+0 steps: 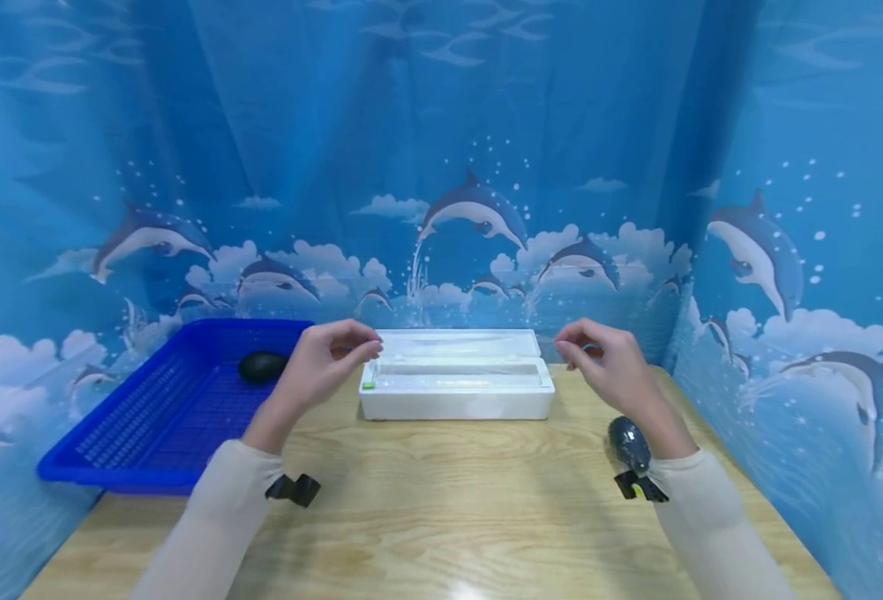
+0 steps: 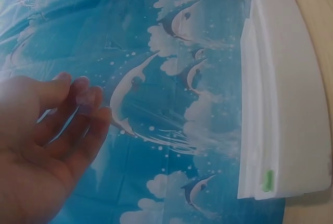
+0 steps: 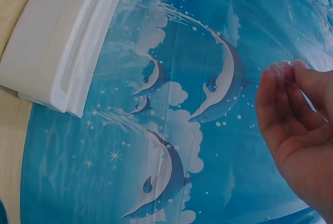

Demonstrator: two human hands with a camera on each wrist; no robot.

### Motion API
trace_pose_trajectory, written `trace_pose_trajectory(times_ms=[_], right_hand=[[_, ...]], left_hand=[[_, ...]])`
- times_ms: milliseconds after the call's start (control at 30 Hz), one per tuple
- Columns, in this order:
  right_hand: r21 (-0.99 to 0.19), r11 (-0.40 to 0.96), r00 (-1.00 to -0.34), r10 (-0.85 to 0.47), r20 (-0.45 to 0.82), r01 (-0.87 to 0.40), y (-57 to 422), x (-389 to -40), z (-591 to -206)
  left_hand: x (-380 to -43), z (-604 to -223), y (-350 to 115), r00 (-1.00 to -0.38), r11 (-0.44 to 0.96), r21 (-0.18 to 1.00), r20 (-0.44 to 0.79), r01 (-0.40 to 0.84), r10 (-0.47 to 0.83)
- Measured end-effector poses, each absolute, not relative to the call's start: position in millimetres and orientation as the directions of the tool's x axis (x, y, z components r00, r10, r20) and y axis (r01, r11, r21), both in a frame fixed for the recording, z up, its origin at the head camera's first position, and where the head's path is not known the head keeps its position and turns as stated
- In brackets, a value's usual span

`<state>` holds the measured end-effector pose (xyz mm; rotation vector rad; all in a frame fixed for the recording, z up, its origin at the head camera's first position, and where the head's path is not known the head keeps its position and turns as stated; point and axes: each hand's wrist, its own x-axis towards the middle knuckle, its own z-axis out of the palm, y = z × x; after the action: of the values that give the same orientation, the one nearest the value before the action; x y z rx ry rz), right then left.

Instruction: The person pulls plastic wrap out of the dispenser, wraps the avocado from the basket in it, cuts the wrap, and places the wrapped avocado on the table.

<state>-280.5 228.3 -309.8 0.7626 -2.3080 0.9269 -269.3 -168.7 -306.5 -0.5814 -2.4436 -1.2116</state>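
A white cling film dispenser box (image 1: pixel 456 406) stands on the table with its lid raised at the back and a green tab at its left front corner. My left hand (image 1: pixel 326 360) is raised near its left end, thumb and fingertips pinching clear cling film (image 2: pixel 86 99). Beyond the box's right end, my right hand (image 1: pixel 612 367) pinches the film too, which bunches shiny between the fingertips in the right wrist view. The sheet is see-through, so its edges are hard to make out; faint creases show between hands and box.
A blue plastic basket (image 1: pixel 164 479) at the left holds a dark oval, avocado-like thing (image 1: pixel 261 367). Beside my right wrist lies a dark oval thing in glossy clear wrap (image 1: pixel 628 444). A dolphin-print curtain (image 1: pixel 441 108) hangs behind the wooden table (image 1: pixel 441 500) and along its sides.
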Motion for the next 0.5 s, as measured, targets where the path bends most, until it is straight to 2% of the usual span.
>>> trace_pose_trajectory(times_ms=[133,300,500], right_hand=[[-0.453,0.588,-0.717,-0.355,0.6,-0.67,232.7,-270.0,-314.9],[-0.494,0.566,-0.749,-0.46,0.476,-0.661,241.7,-257.3,-321.2],[-0.546,0.52,-0.73,-0.621,0.287,-0.657,249.1,-249.7,-336.4]], left_hand=[[-262.1,-313.9,-172.9,-0.863,0.527,0.685,0.44,0.502,0.25],[-257.7,-322.1,-181.9,-0.854,0.505,0.698,0.332,0.508,0.401],[-253.0,-336.1,-191.1,-0.787,0.48,0.709,0.172,0.517,0.593]])
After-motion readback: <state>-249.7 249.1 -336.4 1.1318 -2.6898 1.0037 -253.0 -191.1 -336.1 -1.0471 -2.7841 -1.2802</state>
